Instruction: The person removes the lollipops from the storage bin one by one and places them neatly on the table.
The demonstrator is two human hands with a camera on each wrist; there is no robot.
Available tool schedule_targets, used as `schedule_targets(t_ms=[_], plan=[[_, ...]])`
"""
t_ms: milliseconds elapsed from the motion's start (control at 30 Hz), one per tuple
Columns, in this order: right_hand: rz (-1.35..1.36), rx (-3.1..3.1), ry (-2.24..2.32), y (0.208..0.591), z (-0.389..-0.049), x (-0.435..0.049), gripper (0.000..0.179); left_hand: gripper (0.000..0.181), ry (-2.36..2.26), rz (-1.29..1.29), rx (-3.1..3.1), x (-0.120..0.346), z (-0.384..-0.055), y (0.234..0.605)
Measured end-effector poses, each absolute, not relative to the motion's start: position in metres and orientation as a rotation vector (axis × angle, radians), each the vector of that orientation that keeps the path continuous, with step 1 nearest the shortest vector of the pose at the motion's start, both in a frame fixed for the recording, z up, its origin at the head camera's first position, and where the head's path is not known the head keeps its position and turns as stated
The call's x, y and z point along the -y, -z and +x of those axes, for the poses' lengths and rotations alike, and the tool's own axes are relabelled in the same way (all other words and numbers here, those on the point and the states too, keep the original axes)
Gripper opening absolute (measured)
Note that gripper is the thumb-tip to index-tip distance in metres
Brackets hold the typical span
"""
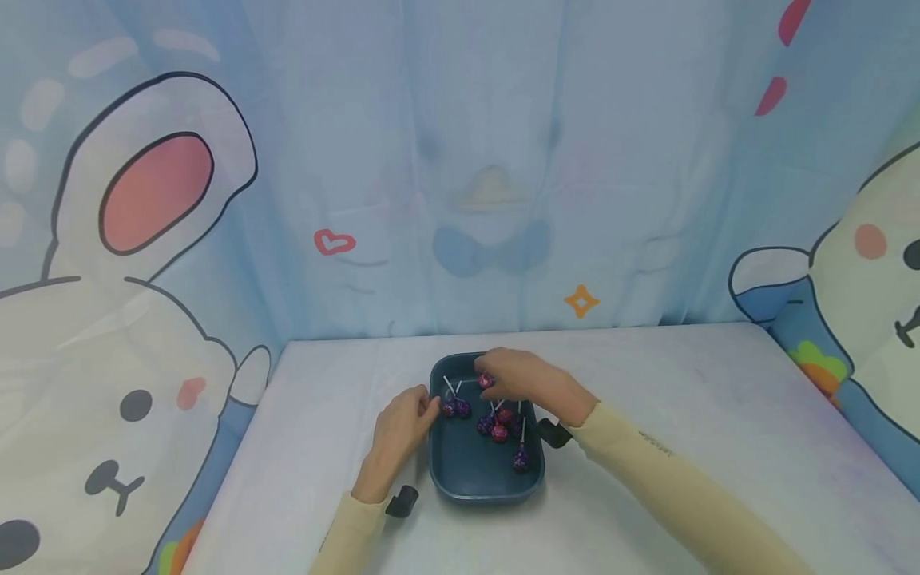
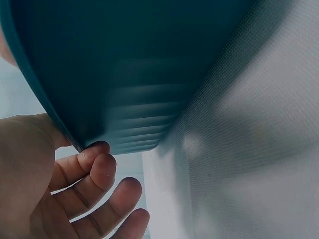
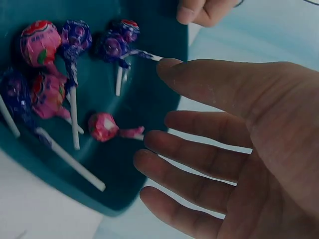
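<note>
A dark teal tray [image 1: 463, 471] with several wrapped lollipops stands on the table. My left hand [image 1: 398, 435] holds its left rim; in the left wrist view the forefinger [image 2: 95, 149] lies against the outer wall. Over the far right part of the tray is my right hand [image 1: 528, 379], its fingers spread with nothing between them. The fingertips come close to the stick of a lone pink lollipop [image 3: 103, 126]. Two purple lollipops [image 3: 112, 47] lie near the thumb, one stick end overlapping the thumb tip. Pink and purple lollipops [image 1: 499, 433] cluster nearer the tray's right side.
A white cloth covers the table [image 1: 331, 415] on both sides of the tray. Behind it hangs a pale blue curtain [image 1: 489, 120] printed with cartoon animals. Each wrist carries a small black camera, such as the one at the left cuff [image 1: 402, 501].
</note>
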State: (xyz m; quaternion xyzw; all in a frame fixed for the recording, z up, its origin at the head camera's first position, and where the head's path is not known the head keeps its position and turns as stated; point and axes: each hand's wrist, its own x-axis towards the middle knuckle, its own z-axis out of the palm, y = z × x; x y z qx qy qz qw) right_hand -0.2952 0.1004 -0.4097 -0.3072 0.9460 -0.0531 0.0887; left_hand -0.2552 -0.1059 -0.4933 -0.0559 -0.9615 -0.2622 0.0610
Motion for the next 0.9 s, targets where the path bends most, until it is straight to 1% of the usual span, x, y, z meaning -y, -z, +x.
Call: schedule_targets(t_ms=[133,467,700,900], plan=[[-0.929,-2.805,0.143,0.416,-0.297,-0.093,0.032,0.027,0.798,-0.17,2.915,0.106,-0.255,0.493],[-0.88,-2.761,0.061,0.432,-0.305,-0.077,0.038,0.027,0.792,-0.184,2.898,0.105,-0.257,0.492],[-0.893,-2.769,0.018,0.436,-0.299,-0.067,0.032,0.026,0.788,-0.178,2.903,0.107,-0.256,0.492],[-0.806,-2.757,-0.004,0.442,-0.299,-0.063,0.029,0.027,0.777,-0.164,2.914,0.106,-0.256,0.492]])
